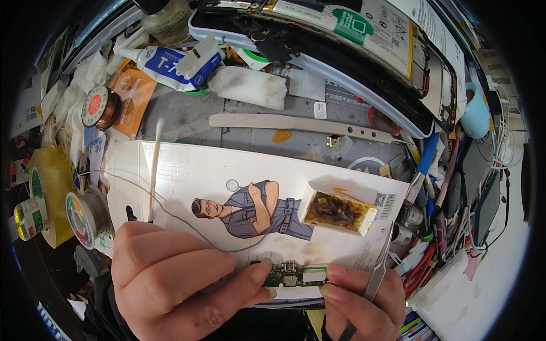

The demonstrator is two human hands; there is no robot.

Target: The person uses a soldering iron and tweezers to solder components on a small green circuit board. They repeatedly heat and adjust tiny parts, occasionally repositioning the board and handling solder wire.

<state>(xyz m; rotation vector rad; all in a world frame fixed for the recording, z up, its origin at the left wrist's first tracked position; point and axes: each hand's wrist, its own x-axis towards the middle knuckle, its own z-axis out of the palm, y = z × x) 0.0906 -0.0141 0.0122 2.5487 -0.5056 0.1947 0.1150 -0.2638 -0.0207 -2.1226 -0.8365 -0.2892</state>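
A small green circuit board (290,274) with metal connectors is held level just above the near edge of a white printed card (187,162). My left hand (182,278) pinches the board's left end between thumb and fingers. At the other end, my right hand (364,298) grips the board with thumb and forefinger. Metal tweezers (376,278) also rest in the right hand, slanting up past its fingers. A thin grey wire (187,221) curves over the card beyond the left hand. Part of the board is hidden by my fingertips.
On the card stand a small box of dark brown rosin-like stuff (338,211) and a cotton swab (155,170). Left are a wire spool (85,219) and a copper wire reel (102,108). Beyond lie a metal strip (296,124), a blue-white tube (170,65) and an opened device (318,62).
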